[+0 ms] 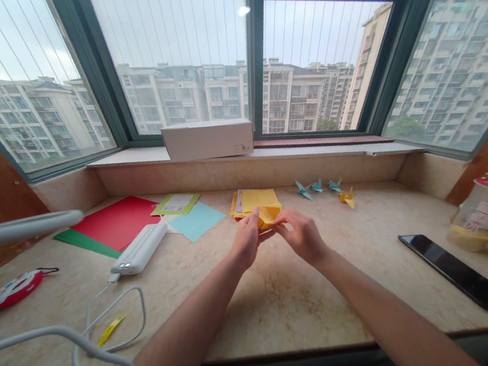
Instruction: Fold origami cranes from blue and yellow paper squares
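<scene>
Between my two hands is a piece of yellow origami paper (268, 215), partly folded and raised off the counter. My left hand (247, 238) grips its left side, thumb on top and fingers beneath. On the right edge, my right hand (300, 235) pinches the paper between thumb and fingertips. Just behind lies a stack of yellow paper squares (260, 197), with a purple sheet showing at its left. Farther right stand several blue paper cranes (317, 186) and a yellow paper crane (347, 197).
Left are a light blue sheet (198, 220), red paper (119, 223), green paper (86, 243), a white power bank (141, 250) with a cable, and a red-and-white object (16, 289). Right are a phone (459, 270) and a plastic cup (479, 218). A white box (208, 140) sits on the sill.
</scene>
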A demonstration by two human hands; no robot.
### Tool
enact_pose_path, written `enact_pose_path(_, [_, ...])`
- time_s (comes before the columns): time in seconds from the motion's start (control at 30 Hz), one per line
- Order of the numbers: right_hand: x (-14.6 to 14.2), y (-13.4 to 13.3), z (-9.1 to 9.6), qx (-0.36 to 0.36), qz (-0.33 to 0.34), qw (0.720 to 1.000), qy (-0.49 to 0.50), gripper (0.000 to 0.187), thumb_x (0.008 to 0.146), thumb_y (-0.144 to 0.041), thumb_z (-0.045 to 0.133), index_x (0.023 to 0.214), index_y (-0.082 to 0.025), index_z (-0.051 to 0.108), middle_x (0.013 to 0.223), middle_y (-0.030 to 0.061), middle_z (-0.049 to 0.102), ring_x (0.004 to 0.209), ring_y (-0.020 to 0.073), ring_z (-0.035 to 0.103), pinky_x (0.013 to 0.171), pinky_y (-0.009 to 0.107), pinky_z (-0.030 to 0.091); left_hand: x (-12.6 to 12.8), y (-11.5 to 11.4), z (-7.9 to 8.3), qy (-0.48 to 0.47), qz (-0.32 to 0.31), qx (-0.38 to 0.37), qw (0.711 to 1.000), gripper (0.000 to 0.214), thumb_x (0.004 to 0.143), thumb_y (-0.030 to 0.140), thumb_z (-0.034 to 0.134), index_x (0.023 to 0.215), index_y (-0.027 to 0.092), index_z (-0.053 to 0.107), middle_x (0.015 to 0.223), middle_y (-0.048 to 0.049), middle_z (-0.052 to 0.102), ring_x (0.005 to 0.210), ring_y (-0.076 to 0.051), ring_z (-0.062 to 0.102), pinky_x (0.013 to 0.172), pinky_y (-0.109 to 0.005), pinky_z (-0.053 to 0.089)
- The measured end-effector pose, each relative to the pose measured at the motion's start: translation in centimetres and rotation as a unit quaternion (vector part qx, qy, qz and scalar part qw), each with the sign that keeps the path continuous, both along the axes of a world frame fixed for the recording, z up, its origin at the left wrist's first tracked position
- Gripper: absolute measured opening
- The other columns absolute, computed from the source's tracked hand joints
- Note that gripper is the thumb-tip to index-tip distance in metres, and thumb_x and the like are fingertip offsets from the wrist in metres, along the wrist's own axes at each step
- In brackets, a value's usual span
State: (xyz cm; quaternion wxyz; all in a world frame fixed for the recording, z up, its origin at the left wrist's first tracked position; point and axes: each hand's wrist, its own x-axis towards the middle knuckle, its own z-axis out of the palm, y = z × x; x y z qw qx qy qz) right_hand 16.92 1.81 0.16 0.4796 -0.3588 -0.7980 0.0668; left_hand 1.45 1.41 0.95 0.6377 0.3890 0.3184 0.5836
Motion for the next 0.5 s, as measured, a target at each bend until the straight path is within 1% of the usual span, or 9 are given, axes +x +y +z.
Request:
enact_pose_path(0.07, [-0.3,0.3,-0.3,-0.071,0.025,0.992,0.097,0.026,0.087,-0.045,0.064,0.081,-0.02,0.068,0.085,0.0067,0.072,0.08,0.0221,0.068,0.076,0.033,0.053,-0.1,0.0,-0.2,0.015,-0.026,0.018,0.999,0.04,0.091,0.051,0.056,0.1,0.013,0.067,0.102,-0.0105,0.073,0.091,-0.021,0.07,0.093,-0.045,0.054])
enact_pose_path(0.17, [-0.6,0.6,-0.3,-0.186,0.072,0.961,0.194,0.031,0.084,-0.05,0.065,0.081,-0.019,0.066,0.083,0.0068,0.073,0.078,0.0228,0.071,0.073,0.033,0.055,-0.2,0.1,-0.3,0.039,-0.047,0.047,0.997,0.048,0.087,0.059,0.056,0.098,0.014,0.068,0.105,-0.0113,0.072,0.1,-0.024,0.068,0.097,-0.046,0.05])
enact_pose_path(0.23, [-0.7,0.7,-0.2,-0.225,0.057,0.946,0.227,0.032,0.084,-0.051,0.064,0.086,-0.018,0.065,0.082,0.007,0.073,0.073,0.023,0.071,0.067,0.033,0.056,-0.3,0.2,-0.4,0.053,-0.056,0.059,0.995,0.048,0.085,0.059,0.06,0.098,0.014,0.069,0.105,-0.0111,0.072,0.103,-0.025,0.067,0.099,-0.046,0.048])
enact_pose_path(0.3, [-0.6,0.9,-0.2,-0.219,0.005,0.945,0.243,0.033,0.083,-0.05,0.062,0.089,-0.018,0.063,0.082,0.0075,0.072,0.068,0.0224,0.07,0.061,0.031,0.055,-0.2,0.2,-0.6,0.058,-0.063,0.065,0.994,0.042,0.081,0.051,0.068,0.102,0.015,0.068,0.105,-0.0102,0.072,0.104,-0.025,0.066,0.1,-0.046,0.047])
enact_pose_path(0.37, [-0.4,1.2,-0.3,-0.182,-0.056,0.951,0.242,0.031,0.084,-0.049,0.061,0.088,-0.018,0.061,0.082,0.0078,0.071,0.066,0.0215,0.068,0.059,0.031,0.053,-0.1,0.1,-0.7,0.055,-0.068,0.071,0.994,0.037,0.079,0.043,0.074,0.104,0.016,0.068,0.107,-0.0095,0.071,0.105,-0.024,0.065,0.1,-0.045,0.047])
enact_pose_path(0.43, [-0.2,1.4,-0.5,-0.149,-0.101,0.956,0.231,0.028,0.085,-0.047,0.059,0.087,-0.019,0.06,0.078,0.0069,0.07,0.066,0.0209,0.067,0.06,0.031,0.052,0.0,0.1,-0.8,0.056,-0.07,0.075,0.993,0.033,0.079,0.038,0.073,0.103,0.016,0.069,0.108,-0.0092,0.071,0.105,-0.024,0.065,0.098,-0.043,0.049])
enact_pose_path(0.5, [0.0,1.6,-0.5,-0.133,-0.12,0.96,0.217,0.026,0.085,-0.044,0.058,0.091,-0.019,0.059,0.075,0.0054,0.069,0.065,0.0202,0.066,0.06,0.031,0.051,0.0,0.0,-0.9,0.066,-0.074,0.079,0.992,0.029,0.081,0.037,0.07,0.101,0.016,0.07,0.108,-0.009,0.07,0.104,-0.023,0.064,0.096,-0.042,0.051])
